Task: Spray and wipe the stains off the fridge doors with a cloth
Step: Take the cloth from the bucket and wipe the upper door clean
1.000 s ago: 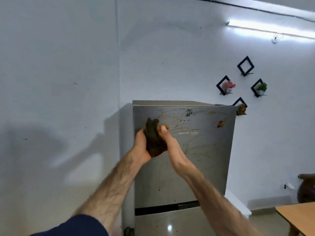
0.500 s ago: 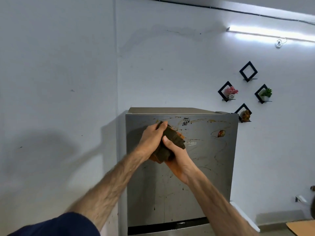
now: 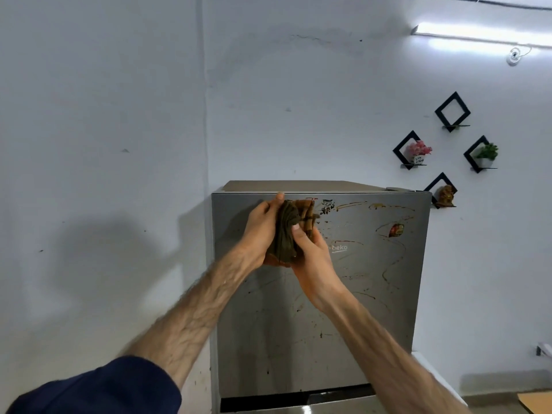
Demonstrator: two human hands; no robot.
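A steel fridge stands in the room's corner, and its upper door (image 3: 358, 309) is streaked with brown stains and smears. In front of the door's top left part I hold a bunched brown cloth (image 3: 288, 234) with both hands. My left hand (image 3: 260, 231) grips the cloth from the left, fingers curled over its top. Below and to the right, my right hand (image 3: 313, 255) grips it with the thumb pressed onto the fabric. No spray bottle is in view.
A white wall closes in on the fridge's left side. Black diamond wall shelves (image 3: 412, 150) with small plants and a figurine hang to the right. A wooden table corner (image 3: 534, 401) shows at the bottom right. A tube light (image 3: 478, 32) glows above.
Both hands have risen with the cloth towards the door's top edge. The cloth has been turned and re-bunched between them. The view has come closer to the fridge.
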